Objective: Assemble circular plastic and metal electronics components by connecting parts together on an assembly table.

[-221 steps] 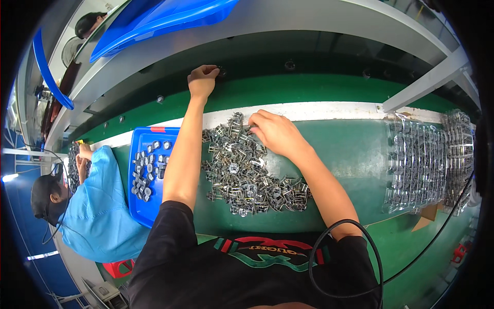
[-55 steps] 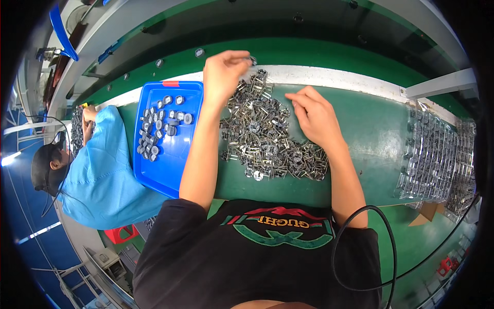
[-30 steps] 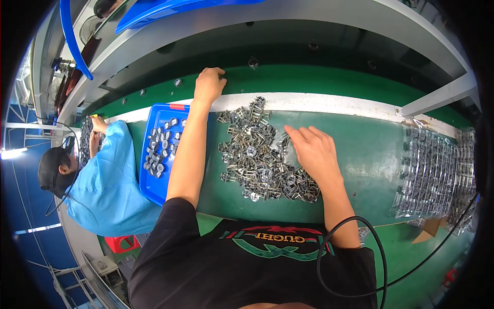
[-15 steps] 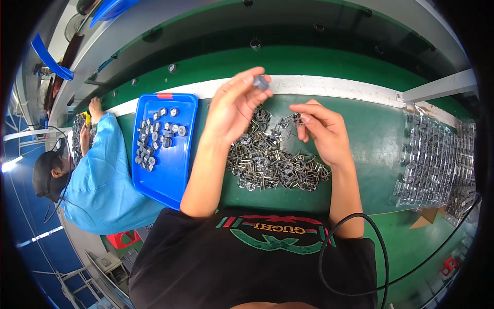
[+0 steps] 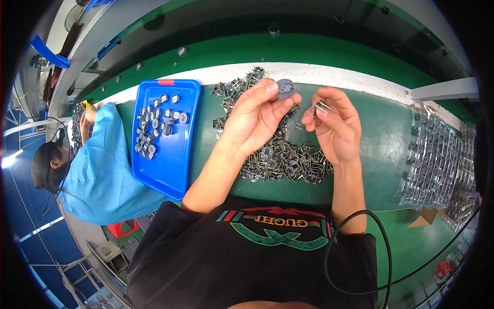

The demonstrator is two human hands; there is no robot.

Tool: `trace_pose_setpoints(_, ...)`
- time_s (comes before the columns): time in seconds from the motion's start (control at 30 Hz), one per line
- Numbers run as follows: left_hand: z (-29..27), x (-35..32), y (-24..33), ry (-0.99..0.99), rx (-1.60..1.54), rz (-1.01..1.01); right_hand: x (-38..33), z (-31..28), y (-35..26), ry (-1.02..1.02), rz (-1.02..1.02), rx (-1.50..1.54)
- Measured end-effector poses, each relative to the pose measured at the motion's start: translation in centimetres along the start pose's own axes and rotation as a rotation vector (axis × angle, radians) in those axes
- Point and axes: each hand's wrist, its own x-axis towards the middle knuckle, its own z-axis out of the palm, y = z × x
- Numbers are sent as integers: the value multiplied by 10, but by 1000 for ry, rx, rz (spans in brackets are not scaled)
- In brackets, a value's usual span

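My left hand (image 5: 257, 117) pinches a round grey plastic cap (image 5: 285, 88) between thumb and fingers, its recessed face showing. Close beside it on the right, my right hand (image 5: 338, 126) grips a small dark part with metal pins (image 5: 321, 106) at its fingertips. The two pieces are apart. Under and around both hands lies a loose heap of similar pinned metal parts (image 5: 285, 162) on the green bench. To the left of my left arm, a blue tray (image 5: 162, 172) holds several grey round caps (image 5: 156, 123).
A co-worker in a blue top (image 5: 110, 165) works at far left. Stacked clear plastic packs of parts (image 5: 432, 159) lie on the right. Beyond a white rail (image 5: 370, 88) runs a green strip carrying scattered small pieces. A black cable (image 5: 383, 237) loops near my right arm.
My left hand has moved right, toward my right hand, and turned the grey cap so its face shows. My right hand has tilted the metal part, so its pins point out to the right.
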Motion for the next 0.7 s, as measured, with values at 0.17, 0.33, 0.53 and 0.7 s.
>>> trace_pose_setpoints(0.17, 1, 1, -6, 84, 16, -23, -1, -5, -1, -39, -30, -118)
trace_pose_setpoints(0.33, 14, 1, -10, 102, 155, -10, -3, -6, -6, 35, -124, -297)
trace_pose_setpoints(0.53, 18, -6, -3, 40, 414, -66, -3, 4, -9, 67, -527, -812)
trace_pose_setpoints(0.7, 22, -11, -1, -80, 546, -69, -7, 9, -15, 38, -700, -1052)
